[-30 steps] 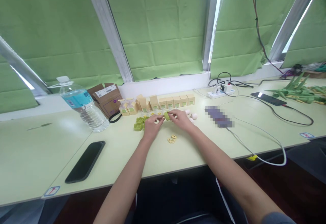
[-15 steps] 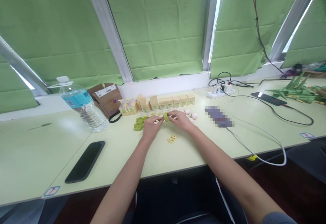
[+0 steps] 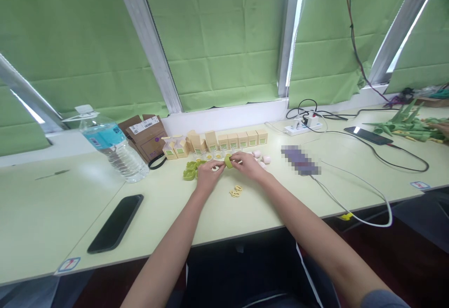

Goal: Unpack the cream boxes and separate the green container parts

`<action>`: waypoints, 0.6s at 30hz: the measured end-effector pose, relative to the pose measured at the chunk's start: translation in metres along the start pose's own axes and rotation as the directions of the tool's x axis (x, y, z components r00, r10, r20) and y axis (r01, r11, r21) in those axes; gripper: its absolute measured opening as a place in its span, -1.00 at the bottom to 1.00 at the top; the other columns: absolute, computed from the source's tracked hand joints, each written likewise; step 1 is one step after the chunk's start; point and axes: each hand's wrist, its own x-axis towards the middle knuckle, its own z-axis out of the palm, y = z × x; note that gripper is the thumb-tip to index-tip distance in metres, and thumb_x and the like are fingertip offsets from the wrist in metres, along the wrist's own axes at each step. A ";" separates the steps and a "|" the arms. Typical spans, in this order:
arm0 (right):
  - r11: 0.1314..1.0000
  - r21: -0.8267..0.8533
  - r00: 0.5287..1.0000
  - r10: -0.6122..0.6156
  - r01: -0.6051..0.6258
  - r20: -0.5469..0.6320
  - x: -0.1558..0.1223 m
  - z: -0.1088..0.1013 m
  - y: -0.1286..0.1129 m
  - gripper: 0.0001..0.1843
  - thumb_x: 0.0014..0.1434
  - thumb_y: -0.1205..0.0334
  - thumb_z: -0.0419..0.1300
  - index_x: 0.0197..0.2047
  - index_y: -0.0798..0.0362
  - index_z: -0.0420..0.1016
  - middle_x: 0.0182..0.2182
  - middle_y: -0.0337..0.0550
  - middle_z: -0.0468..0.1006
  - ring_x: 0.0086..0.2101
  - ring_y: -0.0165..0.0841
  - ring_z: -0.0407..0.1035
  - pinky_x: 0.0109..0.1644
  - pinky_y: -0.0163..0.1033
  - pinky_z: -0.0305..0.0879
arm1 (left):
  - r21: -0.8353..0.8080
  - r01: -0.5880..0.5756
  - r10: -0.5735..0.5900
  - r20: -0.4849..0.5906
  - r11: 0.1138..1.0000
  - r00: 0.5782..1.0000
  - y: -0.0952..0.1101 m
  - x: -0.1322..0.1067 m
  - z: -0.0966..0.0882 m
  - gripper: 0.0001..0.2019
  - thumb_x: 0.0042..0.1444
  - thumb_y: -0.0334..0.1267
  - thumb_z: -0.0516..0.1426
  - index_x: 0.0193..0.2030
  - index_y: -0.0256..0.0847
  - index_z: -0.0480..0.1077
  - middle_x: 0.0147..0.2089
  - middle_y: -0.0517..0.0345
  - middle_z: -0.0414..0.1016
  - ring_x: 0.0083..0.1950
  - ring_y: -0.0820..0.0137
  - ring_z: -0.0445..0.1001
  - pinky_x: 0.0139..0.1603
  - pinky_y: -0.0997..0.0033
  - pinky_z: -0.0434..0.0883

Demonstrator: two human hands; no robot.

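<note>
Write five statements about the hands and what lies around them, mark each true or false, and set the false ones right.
1. The left hand and the right hand both hold one green piece. True.
2. The small yellow pieces lie beyond the hands. False: the small yellow pieces lie nearer the person than the hands.
3. The water bottle is left of the cardboard box. True.
4. The pale pink pieces lie left of the left hand. False: the pale pink pieces lie by the right hand.
5. A dark phone lies left of both hands. True.
</note>
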 end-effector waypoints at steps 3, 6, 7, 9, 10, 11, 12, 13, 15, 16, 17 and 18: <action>1.000 0.010 1.000 -0.013 0.013 0.003 0.000 0.000 0.001 -0.79 0.24 0.36 0.20 -0.16 0.03 0.67 -0.09 -0.02 0.61 -0.12 -0.29 0.52 -0.09 -0.23 0.47 | -0.013 -0.003 0.003 0.001 1.000 1.000 0.002 0.000 0.000 -0.83 0.12 -0.10 0.24 -0.33 -0.11 0.61 -0.31 0.12 0.66 -0.32 0.32 0.54 -0.21 0.24 0.49; 0.999 0.018 0.999 -0.036 0.036 0.017 0.001 0.001 0.003 -0.78 0.24 0.38 0.19 -0.20 0.02 0.68 -0.12 -0.04 0.62 -0.11 -0.28 0.51 -0.07 -0.22 0.46 | -0.017 -0.010 0.010 0.001 1.000 1.000 0.003 0.000 -0.001 -0.83 0.13 -0.10 0.24 -0.32 -0.10 0.62 -0.31 0.12 0.66 -0.34 0.33 0.52 -0.22 0.24 0.48; 0.999 0.021 0.999 -0.044 0.043 0.021 0.001 0.001 0.004 -0.78 0.24 0.38 0.19 -0.21 0.02 0.68 -0.13 -0.05 0.62 -0.11 -0.28 0.51 -0.07 -0.22 0.45 | -0.019 -0.010 0.010 0.002 1.000 1.000 0.003 0.000 -0.001 -0.83 0.13 -0.10 0.24 -0.32 -0.09 0.62 -0.31 0.12 0.66 -0.35 0.33 0.51 -0.23 0.24 0.47; 0.998 0.037 0.998 -0.052 0.051 0.025 0.001 0.003 0.006 -0.78 0.25 0.38 0.18 -0.21 0.01 0.69 -0.14 -0.05 0.62 -0.11 -0.29 0.51 -0.07 -0.23 0.45 | -0.025 -0.007 0.007 0.002 1.000 1.000 0.003 0.000 0.000 -0.84 0.12 -0.10 0.25 -0.32 -0.09 0.62 -0.31 0.13 0.66 -0.36 0.33 0.50 -0.24 0.25 0.47; 0.998 0.049 0.998 -0.052 0.050 0.025 0.001 0.003 0.007 -0.78 0.25 0.37 0.18 -0.20 0.02 0.69 -0.13 -0.05 0.61 -0.11 -0.29 0.50 -0.07 -0.23 0.44 | -0.029 -0.006 0.006 0.002 1.000 1.000 0.002 -0.001 0.000 -0.84 0.12 -0.10 0.25 -0.31 -0.09 0.62 -0.31 0.13 0.66 -0.36 0.33 0.51 -0.24 0.25 0.47; 0.997 0.065 0.999 -0.048 0.046 0.024 0.001 0.004 0.008 -0.78 0.25 0.36 0.18 -0.21 0.02 0.69 -0.13 -0.05 0.61 -0.11 -0.29 0.50 -0.07 -0.24 0.44 | -0.031 -0.007 0.007 0.000 0.999 1.000 0.001 -0.001 0.000 -0.84 0.13 -0.10 0.25 -0.31 -0.09 0.62 -0.31 0.13 0.66 -0.35 0.33 0.51 -0.24 0.25 0.47; 0.996 0.084 0.999 -0.041 0.039 0.021 0.001 0.004 0.008 -0.79 0.25 0.34 0.18 -0.21 0.03 0.69 -0.12 -0.05 0.62 -0.10 -0.29 0.50 -0.08 -0.24 0.44 | -0.032 -0.010 0.010 -0.003 0.999 1.000 0.000 0.000 0.001 -0.84 0.13 -0.10 0.25 -0.30 -0.09 0.62 -0.30 0.13 0.66 -0.35 0.33 0.52 -0.24 0.25 0.47; 0.994 0.106 0.999 -0.030 0.028 0.019 0.001 0.004 0.009 -0.79 0.25 0.33 0.18 -0.21 0.03 0.69 -0.10 -0.05 0.62 -0.09 -0.28 0.50 -0.09 -0.25 0.43 | -0.030 -0.017 0.017 -0.007 0.999 1.000 0.000 0.000 0.001 -0.84 0.14 -0.11 0.24 -0.29 -0.09 0.62 -0.29 0.12 0.66 -0.34 0.33 0.53 -0.24 0.25 0.48; 0.989 0.148 1.000 0.003 -0.005 0.016 0.001 0.004 0.010 -0.79 0.25 0.31 0.19 -0.18 0.04 0.68 -0.09 -0.06 0.63 -0.12 -0.29 0.51 -0.10 -0.25 0.43 | -0.021 -0.038 0.038 -0.014 0.999 0.999 -0.001 0.001 0.002 -0.84 0.14 -0.12 0.24 -0.28 -0.09 0.62 -0.27 0.11 0.66 -0.30 0.31 0.55 -0.23 0.24 0.48; 0.986 0.164 1.000 0.020 -0.022 0.015 0.001 0.003 0.010 -0.78 0.24 0.31 0.18 -0.16 0.05 0.68 -0.10 -0.06 0.64 -0.14 -0.29 0.52 -0.11 -0.25 0.43 | -0.012 -0.050 0.050 -0.014 0.999 0.999 -0.001 0.001 0.003 -0.85 0.14 -0.13 0.24 -0.28 -0.09 0.62 -0.26 0.10 0.66 -0.29 0.30 0.56 -0.22 0.24 0.49; 0.984 0.175 0.999 0.034 -0.035 0.013 0.001 0.002 0.010 -0.77 0.24 0.30 0.18 -0.13 0.05 0.67 -0.10 -0.05 0.64 -0.15 -0.30 0.52 -0.10 -0.24 0.43 | 0.001 -0.061 0.061 -0.011 0.998 0.998 -0.001 0.002 0.003 -0.86 0.14 -0.15 0.24 -0.26 -0.10 0.62 -0.25 0.10 0.66 -0.28 0.30 0.57 -0.20 0.23 0.50; 0.982 0.181 0.999 0.044 -0.044 0.005 0.001 0.001 0.009 -0.77 0.23 0.30 0.19 -0.12 0.06 0.67 -0.11 -0.05 0.65 -0.16 -0.29 0.52 -0.09 -0.23 0.43 | 0.015 -0.069 0.069 -0.006 0.998 0.998 -0.001 0.003 0.002 -0.86 0.13 -0.16 0.24 -0.24 -0.10 0.62 -0.25 0.10 0.66 -0.27 0.29 0.58 -0.19 0.23 0.50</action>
